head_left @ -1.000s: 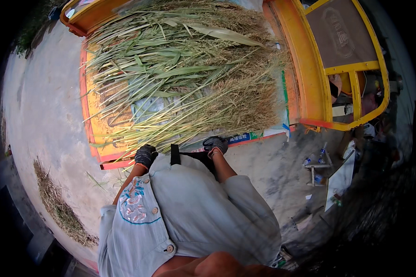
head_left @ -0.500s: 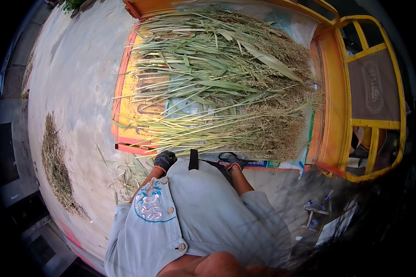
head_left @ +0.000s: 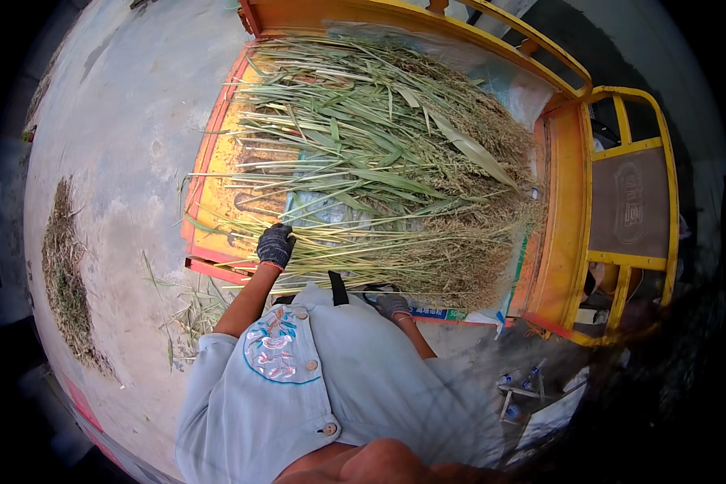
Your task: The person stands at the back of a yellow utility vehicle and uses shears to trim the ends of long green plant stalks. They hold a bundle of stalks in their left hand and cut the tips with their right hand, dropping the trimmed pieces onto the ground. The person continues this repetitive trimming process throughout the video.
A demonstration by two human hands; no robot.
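Observation:
Long green and yellow grain stalks (head_left: pixel 355 173) with leaves and brown seed heads lie in layers across an orange and yellow cart bed (head_left: pixel 210 206). Their bare ends point left and the seed heads lie to the right. My left hand (head_left: pixel 276 246), in a dark knit glove, is closed over the stalk ends in the nearest layer. My right hand (head_left: pixel 394 305), also gloved, is low by the bed's near edge, close to my shirt. Its fingers look curled about a dark thing, partly hidden, whose kind I cannot make out.
A yellow metal frame with a brown panel (head_left: pixel 629 198) rises at the bed's right end. Plastic sheeting (head_left: pixel 532 101) lies under the stalks. Dried plant heaps (head_left: pixel 64 274) and loose leaves (head_left: pixel 198 310) are on the concrete at left. Small blue and white items (head_left: pixel 524 387) lie at lower right.
My left hand has moved from the near edge up and forward onto the stalk ends. My right hand has dropped slightly and stays near the edge. The view has shifted a little.

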